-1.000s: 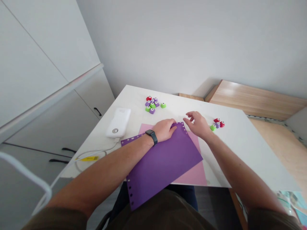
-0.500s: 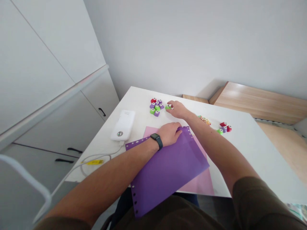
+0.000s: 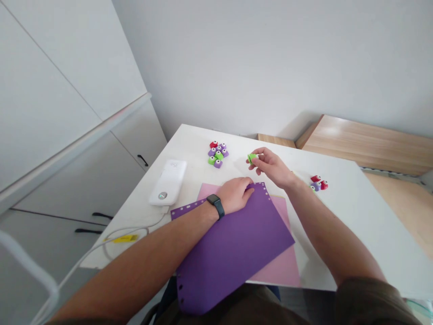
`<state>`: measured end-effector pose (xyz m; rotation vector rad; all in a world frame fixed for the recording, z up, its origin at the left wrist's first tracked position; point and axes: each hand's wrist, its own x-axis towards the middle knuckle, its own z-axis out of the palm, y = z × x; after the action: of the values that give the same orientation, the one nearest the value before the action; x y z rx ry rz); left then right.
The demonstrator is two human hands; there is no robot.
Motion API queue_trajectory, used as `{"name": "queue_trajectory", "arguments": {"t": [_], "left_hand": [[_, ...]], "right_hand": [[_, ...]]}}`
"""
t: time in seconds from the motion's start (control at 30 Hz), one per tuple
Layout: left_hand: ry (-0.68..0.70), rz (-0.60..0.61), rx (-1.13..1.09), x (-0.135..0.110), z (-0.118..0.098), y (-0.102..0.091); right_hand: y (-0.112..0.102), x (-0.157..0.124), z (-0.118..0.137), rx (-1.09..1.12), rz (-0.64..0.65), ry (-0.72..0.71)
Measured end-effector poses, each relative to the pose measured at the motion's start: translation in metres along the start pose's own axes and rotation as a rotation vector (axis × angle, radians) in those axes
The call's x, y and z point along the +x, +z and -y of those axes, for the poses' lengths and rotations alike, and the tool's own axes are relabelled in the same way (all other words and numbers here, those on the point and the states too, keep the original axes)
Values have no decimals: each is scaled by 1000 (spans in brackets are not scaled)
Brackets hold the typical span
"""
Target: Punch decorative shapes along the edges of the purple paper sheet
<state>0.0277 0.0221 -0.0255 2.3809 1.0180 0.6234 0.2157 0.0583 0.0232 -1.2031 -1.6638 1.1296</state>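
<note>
My right hand (image 3: 269, 167) pinches a small green craft hole punch (image 3: 252, 158) just above the table, beyond the paper's upper edge. A purple sheet of paper (image 3: 237, 243) has shaped holes along its top edge and corners. My left hand (image 3: 235, 195), with a dark watch on the wrist, grips that sheet near its top edge, its thumb on top and the other fingers partly hidden. Under the purple sheet lies pink paper (image 3: 279, 268), seen at the sides. Several red, purple and green punches (image 3: 218, 154) form a cluster to the left of my right hand.
A white power bank (image 3: 168, 183) with a cable lies at left, near a yellow strip (image 3: 126, 238). More punches (image 3: 318, 183) stand at right, partly behind my forearm. White cabinets (image 3: 67, 171) flank the table (image 3: 358, 225) on the left; a wooden headboard (image 3: 365, 142) is at right.
My right hand has lifted the green punch off the table and brought it right and slightly nearer, turning it over. My left hand keeps its grip on the purple sheet.
</note>
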Motion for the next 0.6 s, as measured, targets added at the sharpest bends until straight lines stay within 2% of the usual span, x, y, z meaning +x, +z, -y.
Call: {"name": "queue_trajectory", "arguments": {"t": [0.13, 0.3, 0.47, 0.6], "left_hand": [[0, 1, -7, 0, 0, 0], [-20, -26, -23, 1, 2, 2], [-20, -39, -44, 2, 2, 1], [-28, -63, -75, 3, 4, -1]], "right_hand": [[-15, -49, 7, 153, 10, 61], [-28, -92, -8, 262, -70, 135], [-31, -108, -27, 344, -80, 189], [-33, -110, -30, 354, -82, 199]]}}
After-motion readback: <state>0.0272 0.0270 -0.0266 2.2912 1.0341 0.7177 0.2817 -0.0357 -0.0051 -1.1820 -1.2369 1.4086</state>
